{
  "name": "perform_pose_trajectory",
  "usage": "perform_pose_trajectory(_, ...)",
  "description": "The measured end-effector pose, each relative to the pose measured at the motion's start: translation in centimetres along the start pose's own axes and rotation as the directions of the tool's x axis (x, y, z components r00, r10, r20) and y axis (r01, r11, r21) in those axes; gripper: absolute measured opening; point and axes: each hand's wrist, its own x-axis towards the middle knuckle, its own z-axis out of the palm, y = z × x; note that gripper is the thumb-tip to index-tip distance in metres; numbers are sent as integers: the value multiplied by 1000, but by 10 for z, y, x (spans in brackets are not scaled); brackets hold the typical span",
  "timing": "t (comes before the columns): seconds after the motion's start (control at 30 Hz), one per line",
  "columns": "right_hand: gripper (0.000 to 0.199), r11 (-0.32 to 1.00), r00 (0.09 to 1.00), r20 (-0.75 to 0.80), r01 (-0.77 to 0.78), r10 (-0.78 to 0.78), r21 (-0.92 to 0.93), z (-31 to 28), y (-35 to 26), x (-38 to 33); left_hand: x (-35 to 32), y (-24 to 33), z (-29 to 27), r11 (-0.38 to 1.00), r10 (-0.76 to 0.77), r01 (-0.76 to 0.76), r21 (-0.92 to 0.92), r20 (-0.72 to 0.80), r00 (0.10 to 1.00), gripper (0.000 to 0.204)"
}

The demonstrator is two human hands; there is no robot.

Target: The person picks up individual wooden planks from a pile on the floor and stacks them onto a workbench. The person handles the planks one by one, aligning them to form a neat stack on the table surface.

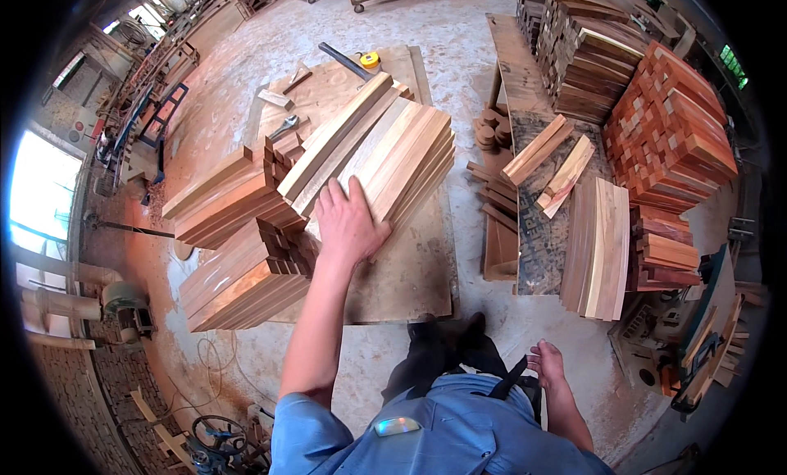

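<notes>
My left hand [352,222] lies with its fingers spread on the near end of a stack of pale wooden boards [402,151]. The boards sit in layers on a worktable [430,258]. Just left of that hand are two more piles of boards, an upper one [225,200] and a lower one [229,286], with their dark notched ends toward it. My right hand [546,363] hangs low at my right side, its fingers loosely bent and apart, beside a black strap [510,378]. Nothing shows in it.
A yellow tape measure [370,60], a dark metal bar [344,61] and a wrench-like tool [284,127] lie at the table's far side. To the right, a bench [537,266] bears loose boards and tall stacks of reddish wood blocks [668,127]. A handwheel machine [220,436] stands lower left.
</notes>
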Motion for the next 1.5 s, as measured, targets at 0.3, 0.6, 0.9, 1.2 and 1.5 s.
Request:
perform_pose_trajectory(0.3,37,999,1000,5,-26,26,32,-6,4,-8,41,20,11,997,-64,65,-35,37,997,106)
perform_pose_trajectory(0.6,33,1000,999,24,-25,25,18,-17,27,4,46,24,7,996,-76,79,-42,85,993,106)
perform_pose_trajectory(0.9,25,998,999,33,-9,7,62,-19,17,7,48,29,-4,988,-121,131,-79,121,985,98)
perform_pose_trajectory(1.2,38,996,1000,-2,-15,15,84,-34,26,3,-4,26,-35,932,49,-37,-360,23,999,98)
perform_pose_trajectory(1.5,35,999,998,40,-38,37,3,-8,-2,4,-147,63,65,878,122,27,-479,277,953,100)
